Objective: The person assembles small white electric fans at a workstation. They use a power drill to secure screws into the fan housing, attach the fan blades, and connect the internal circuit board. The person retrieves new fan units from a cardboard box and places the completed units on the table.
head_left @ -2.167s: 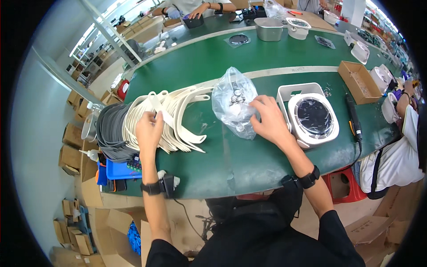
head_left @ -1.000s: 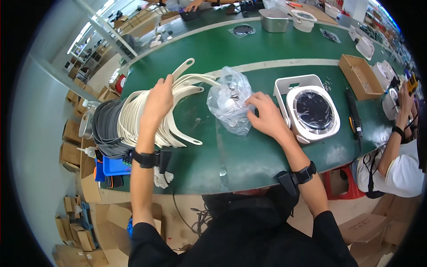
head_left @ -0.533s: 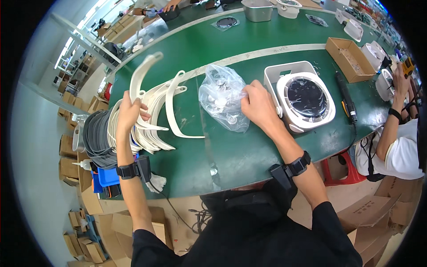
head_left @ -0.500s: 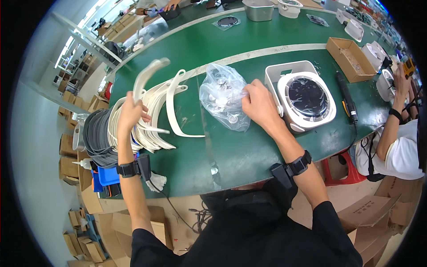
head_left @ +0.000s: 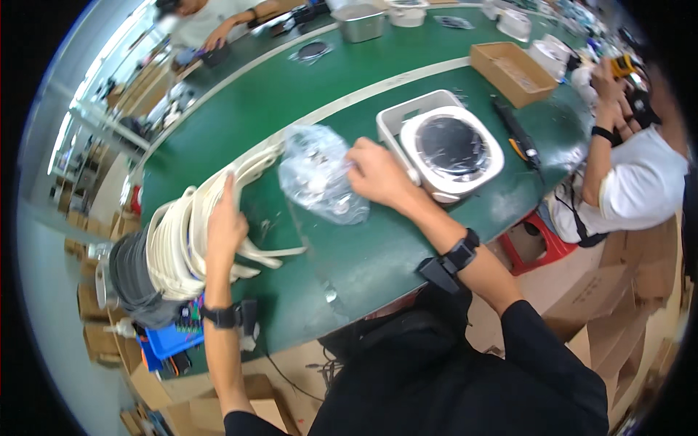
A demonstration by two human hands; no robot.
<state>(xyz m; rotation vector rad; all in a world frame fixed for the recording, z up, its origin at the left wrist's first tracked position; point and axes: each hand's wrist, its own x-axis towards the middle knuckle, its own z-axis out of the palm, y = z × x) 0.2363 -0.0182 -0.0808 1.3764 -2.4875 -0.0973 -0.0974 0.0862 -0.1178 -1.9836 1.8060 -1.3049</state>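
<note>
A stack of white curved handle strips (head_left: 174, 251) lies on the left of the green table. My left hand (head_left: 227, 224) is over its right side, one finger stretched along the strips; the other fingers are blurred, and whether they grip a strip is unclear. At the middle of the table sits a clear plastic bag (head_left: 313, 174) with small white and silvery parts inside. My right hand (head_left: 378, 173) pinches the bag's right edge. Right of that hand stands a white square appliance (head_left: 452, 152) with a round black top under wrinkled clear film.
Dark grey strips (head_left: 138, 280) and a blue tray (head_left: 174, 340) are at the left edge. A power screwdriver (head_left: 516, 131) and a cardboard box (head_left: 512, 73) lie to the right. A co-worker (head_left: 632, 174) sits at the right; another person (head_left: 218, 25) works across the table.
My left hand has come down onto the stack; the white strip it held raised no longer stands out. The view has turned, bringing the person opposite into sight. My right hand keeps hold of the bag.
</note>
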